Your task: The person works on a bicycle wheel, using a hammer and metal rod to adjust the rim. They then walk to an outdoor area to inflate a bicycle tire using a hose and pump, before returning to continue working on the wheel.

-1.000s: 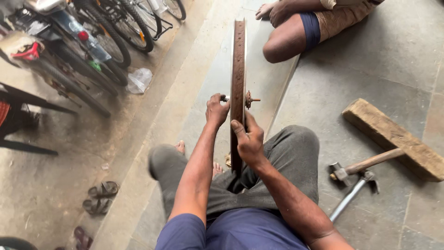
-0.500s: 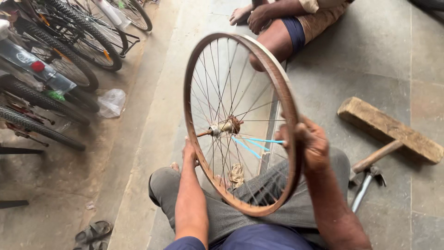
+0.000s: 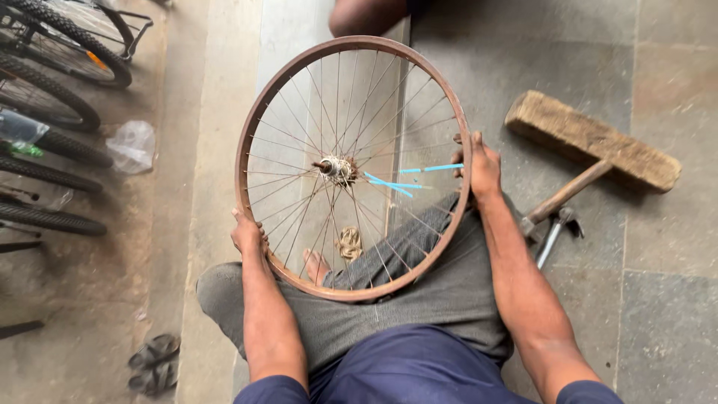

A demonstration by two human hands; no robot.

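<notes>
Left hand grips the lower-left edge of a rusty spoked wheel rim, held nearly flat above the lap; hub lies midway between the hands. Right hand clasps the right edge. Hammer rests on the floor beyond.

Grey stone floor, daylight

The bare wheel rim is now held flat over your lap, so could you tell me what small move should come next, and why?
Probably turn the wheel rim a little between the left hand and right hand. Both grip opposite edges, the hub faces up, and two blue spoke sleeves lie near the right hand, so a turn would bring other spokes round.
</notes>
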